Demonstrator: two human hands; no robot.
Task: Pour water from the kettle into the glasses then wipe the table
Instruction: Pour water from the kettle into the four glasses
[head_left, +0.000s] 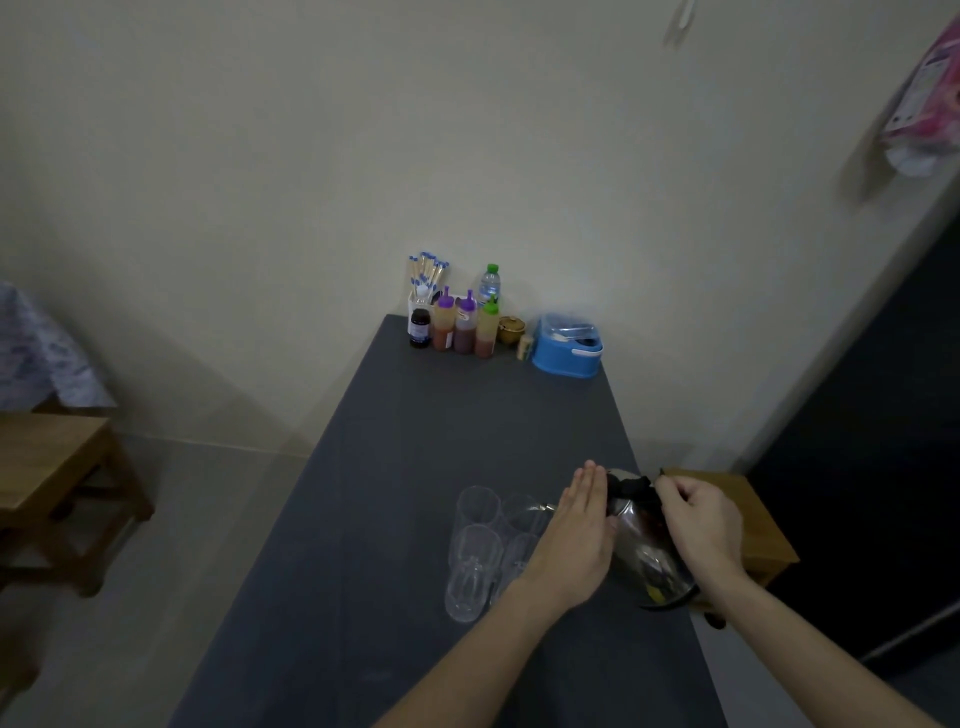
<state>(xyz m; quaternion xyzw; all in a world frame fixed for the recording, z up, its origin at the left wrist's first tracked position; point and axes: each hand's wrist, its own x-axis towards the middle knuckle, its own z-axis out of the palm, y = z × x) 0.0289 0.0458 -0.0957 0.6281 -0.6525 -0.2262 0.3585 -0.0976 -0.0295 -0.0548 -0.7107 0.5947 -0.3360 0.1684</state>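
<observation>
My right hand (698, 519) grips kettle (647, 551) handle, left hand (579, 530) flat against its slick steel side; looks heavy.

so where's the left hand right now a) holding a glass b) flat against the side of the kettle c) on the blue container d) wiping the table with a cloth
b: the left hand lies open, fingers straight, against the steel kettle, beside the clear glasses.

On the dark grey worktop (415, 467), the left hand (576, 530) rests flat against the side of a steel kettle (644, 556) while the right hand (701, 519) grips its black handle, with four clear glasses (475, 561) clustered just left of it.
</observation>
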